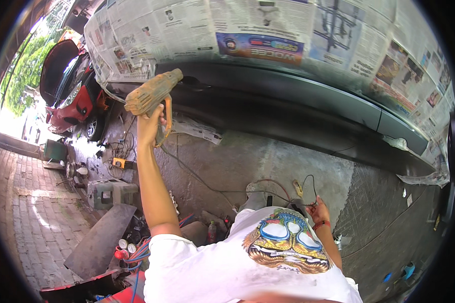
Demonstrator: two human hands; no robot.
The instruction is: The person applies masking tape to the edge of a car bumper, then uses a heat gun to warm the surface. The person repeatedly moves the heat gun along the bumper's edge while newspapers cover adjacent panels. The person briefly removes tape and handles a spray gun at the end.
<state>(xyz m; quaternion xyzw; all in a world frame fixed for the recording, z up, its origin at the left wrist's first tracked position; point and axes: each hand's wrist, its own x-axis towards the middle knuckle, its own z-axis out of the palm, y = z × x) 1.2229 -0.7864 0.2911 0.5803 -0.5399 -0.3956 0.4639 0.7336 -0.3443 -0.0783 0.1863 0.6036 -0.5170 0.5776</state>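
My left hand (149, 126) is wrapped round the grip of a worn, dusty orange heat gun (154, 93). The gun is raised at arm's length, its nozzle facing the dark side panel (268, 111) of a car near a door handle (194, 83). From the grip a dark cord (192, 172) trails down across the floor toward my legs. My right hand (317, 211) is low beside my right leg, its fingers curled at a loop of thin dark cord. A yellowish clamp-like piece (299, 188) lies on the floor close to that loop.
Newspaper sheets (187, 30) cover the car's upper part. A red car (68, 101) with its hood raised stands at far left. On the left are a grey case (111, 193), a loose curved panel (100, 242), pressure gauges with hoses (129, 247), and a bottle (212, 232).
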